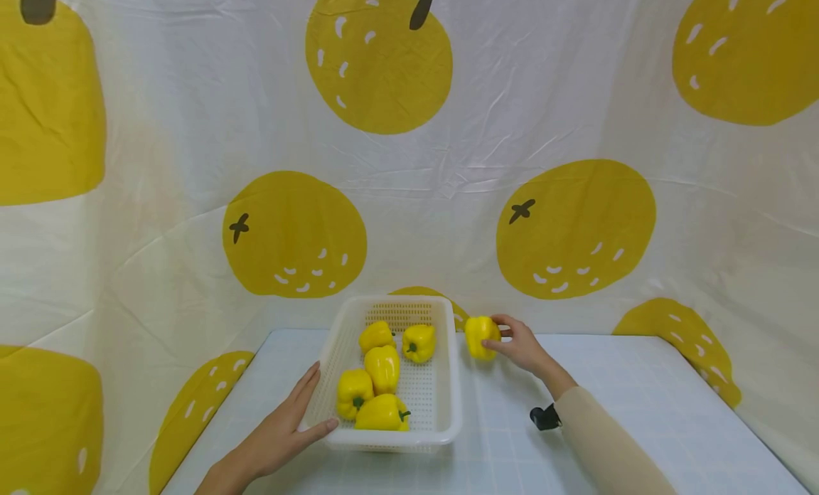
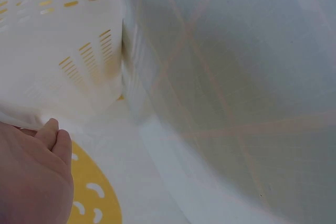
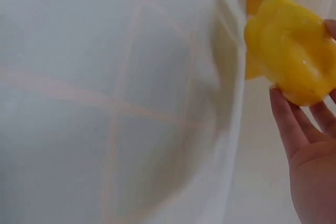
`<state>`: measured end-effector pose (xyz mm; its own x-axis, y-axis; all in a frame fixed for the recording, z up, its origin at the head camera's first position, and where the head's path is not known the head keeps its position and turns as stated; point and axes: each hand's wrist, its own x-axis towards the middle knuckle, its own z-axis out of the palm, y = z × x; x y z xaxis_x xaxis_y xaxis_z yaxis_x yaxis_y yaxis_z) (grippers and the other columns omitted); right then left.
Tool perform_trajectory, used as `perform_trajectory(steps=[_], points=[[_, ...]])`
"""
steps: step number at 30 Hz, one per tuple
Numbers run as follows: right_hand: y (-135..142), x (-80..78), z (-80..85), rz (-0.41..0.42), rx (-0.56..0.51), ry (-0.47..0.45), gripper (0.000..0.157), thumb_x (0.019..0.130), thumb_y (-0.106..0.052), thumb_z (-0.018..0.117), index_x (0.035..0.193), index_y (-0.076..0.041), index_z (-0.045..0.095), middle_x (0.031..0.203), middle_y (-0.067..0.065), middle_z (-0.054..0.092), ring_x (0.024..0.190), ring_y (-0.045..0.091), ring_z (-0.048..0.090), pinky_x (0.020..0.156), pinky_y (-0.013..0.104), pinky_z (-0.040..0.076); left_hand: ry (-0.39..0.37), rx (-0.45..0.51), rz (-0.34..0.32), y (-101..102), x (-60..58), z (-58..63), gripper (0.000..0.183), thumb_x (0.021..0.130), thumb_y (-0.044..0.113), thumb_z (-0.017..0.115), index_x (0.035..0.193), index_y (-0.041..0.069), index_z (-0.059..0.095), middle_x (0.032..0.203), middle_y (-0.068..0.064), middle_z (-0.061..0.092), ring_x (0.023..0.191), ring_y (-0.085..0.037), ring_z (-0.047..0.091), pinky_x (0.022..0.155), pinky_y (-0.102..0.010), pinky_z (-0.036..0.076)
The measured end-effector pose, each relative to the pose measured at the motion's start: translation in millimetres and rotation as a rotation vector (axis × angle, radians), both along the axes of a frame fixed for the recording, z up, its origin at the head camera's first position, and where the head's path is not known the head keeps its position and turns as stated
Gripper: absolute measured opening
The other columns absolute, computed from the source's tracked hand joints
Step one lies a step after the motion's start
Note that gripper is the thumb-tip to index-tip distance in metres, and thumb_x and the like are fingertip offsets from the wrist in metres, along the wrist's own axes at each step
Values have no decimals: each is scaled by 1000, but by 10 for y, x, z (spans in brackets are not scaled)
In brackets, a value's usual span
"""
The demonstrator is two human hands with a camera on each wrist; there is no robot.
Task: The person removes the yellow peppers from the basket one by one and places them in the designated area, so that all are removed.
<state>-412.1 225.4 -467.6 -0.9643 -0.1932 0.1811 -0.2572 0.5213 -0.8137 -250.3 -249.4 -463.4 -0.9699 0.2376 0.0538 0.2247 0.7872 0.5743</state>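
Note:
A yellow bell pepper (image 1: 480, 338) is in my right hand (image 1: 523, 347), gripped between thumb and fingers just right of the basket. The right wrist view shows the same bell pepper (image 3: 291, 51) with fingers curved around it. A white perforated plastic basket (image 1: 456, 395) holds several yellow bell peppers (image 1: 382, 369), mostly grouped on its left side. My left hand (image 1: 281, 427) rests against the basket's left rim near the front corner, fingers extended and thumb on the front edge. In the left wrist view, fingertips touch the basket's wall (image 2: 63, 93).
A pale blue checked cloth covers the table (image 1: 614, 388). A small black object (image 1: 545, 417) shows beside the right forearm, its kind unclear. Behind the table hangs a white curtain (image 1: 448, 232) printed with large yellow fruit.

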Motion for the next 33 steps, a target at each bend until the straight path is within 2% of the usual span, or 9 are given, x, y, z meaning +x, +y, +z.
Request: perform_trajectory(steps=[6, 12, 19, 25, 33], points=[[7, -28, -137, -9, 12, -45, 70, 94, -29, 77, 149, 0, 46, 151, 23, 47, 128, 42, 54, 102, 51, 53, -9, 0, -1, 12, 18, -11, 101, 94, 67, 58, 166, 14, 11, 173, -4, 2, 155, -36, 18, 116, -67, 27], [26, -40, -165, 25, -18, -77, 68, 96, -27, 73, 150, 3, 44, 154, 26, 43, 130, 44, 53, 106, 53, 49, -11, 3, 0, 21, 31, 0, 101, 94, 67, 59, 166, 13, 13, 173, -4, 3, 155, -35, 19, 116, -67, 27], [63, -57, -126, 29, -40, -166, 69, 103, -27, 61, 158, 2, 30, 161, 27, 32, 142, 47, 40, 114, 57, 38, 13, 2, -3, 12, 22, 23, 100, 95, 65, 59, 166, 13, 12, 173, -3, 2, 156, -34, 17, 118, -66, 25], [98, -80, -175, 16, -42, -194, 63, 106, -24, 49, 159, 1, 27, 162, 26, 32, 147, 44, 32, 119, 59, 30, 19, 13, -6, 3, 19, 19, 99, 95, 64, 59, 166, 14, 11, 173, -2, 1, 156, -34, 16, 118, -65, 24], [81, -74, -196, 3, -116, -261, 60, 108, -20, 39, 161, 2, 20, 161, 24, 32, 134, 35, 43, 118, 54, 33, 25, 22, -12, -1, 15, 12, 99, 95, 63, 60, 166, 14, 11, 173, 0, 1, 156, -33, 15, 118, -65, 23]])
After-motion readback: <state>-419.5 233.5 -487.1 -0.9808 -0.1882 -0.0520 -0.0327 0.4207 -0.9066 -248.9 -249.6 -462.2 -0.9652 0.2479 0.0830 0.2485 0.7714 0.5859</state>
